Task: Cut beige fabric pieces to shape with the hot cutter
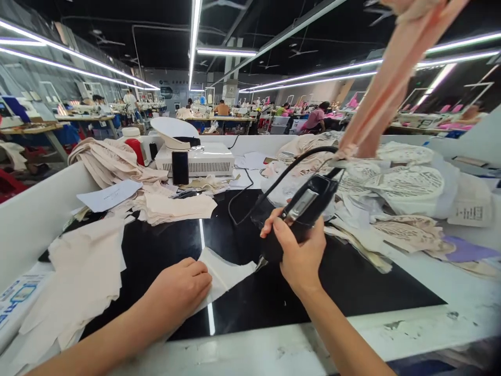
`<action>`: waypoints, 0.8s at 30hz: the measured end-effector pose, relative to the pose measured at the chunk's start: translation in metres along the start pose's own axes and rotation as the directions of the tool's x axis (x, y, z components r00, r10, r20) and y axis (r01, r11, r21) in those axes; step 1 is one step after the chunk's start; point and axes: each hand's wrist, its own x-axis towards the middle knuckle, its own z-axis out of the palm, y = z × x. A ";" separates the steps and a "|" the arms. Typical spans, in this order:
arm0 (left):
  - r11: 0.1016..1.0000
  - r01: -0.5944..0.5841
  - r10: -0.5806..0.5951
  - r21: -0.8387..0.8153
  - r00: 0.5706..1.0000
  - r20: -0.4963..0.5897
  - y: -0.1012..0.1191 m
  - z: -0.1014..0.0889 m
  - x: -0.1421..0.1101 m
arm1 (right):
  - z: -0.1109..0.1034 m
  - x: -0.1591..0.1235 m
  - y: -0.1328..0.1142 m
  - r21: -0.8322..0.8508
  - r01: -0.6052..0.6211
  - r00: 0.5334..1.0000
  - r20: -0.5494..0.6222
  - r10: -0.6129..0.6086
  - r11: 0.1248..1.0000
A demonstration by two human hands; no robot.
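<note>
My right hand [298, 248] is wrapped around a black corded hand tool [307, 206], with the tool's tip pointing down at the edge of a pale fabric piece [227, 271]. That piece lies on the black work surface [352, 282]. My left hand [178, 290] rests on the piece's left part, knuckles up and fingers curled, pressing it flat. The tool's black cable [250, 201] loops back over the table.
Stacks of beige cut fabric [84, 271] lie at the left, more lace pieces [403, 188] at the right. A white machine box [199, 156] stands behind. Pink straps [387, 83] hang at upper right. Other people work at distant tables.
</note>
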 end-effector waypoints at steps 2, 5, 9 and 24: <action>0.993 0.071 -0.067 -0.096 0.996 0.052 0.006 -0.006 0.000 | 0.002 0.000 -0.001 0.006 0.003 1.000 0.001 -0.003 1.000; 0.964 0.175 -0.143 -0.199 0.976 0.162 0.009 -0.018 0.003 | 0.004 -0.002 -0.003 0.014 0.003 1.000 0.021 -0.003 1.000; 0.983 0.138 -0.116 -0.125 0.978 0.171 -0.001 -0.032 0.019 | 0.006 -0.005 -0.005 0.026 -0.005 0.999 0.050 0.004 1.000; 0.936 -0.092 0.227 -0.341 0.897 0.380 -0.022 -0.012 0.083 | 0.014 -0.009 -0.005 0.045 -0.032 0.997 0.077 0.029 0.998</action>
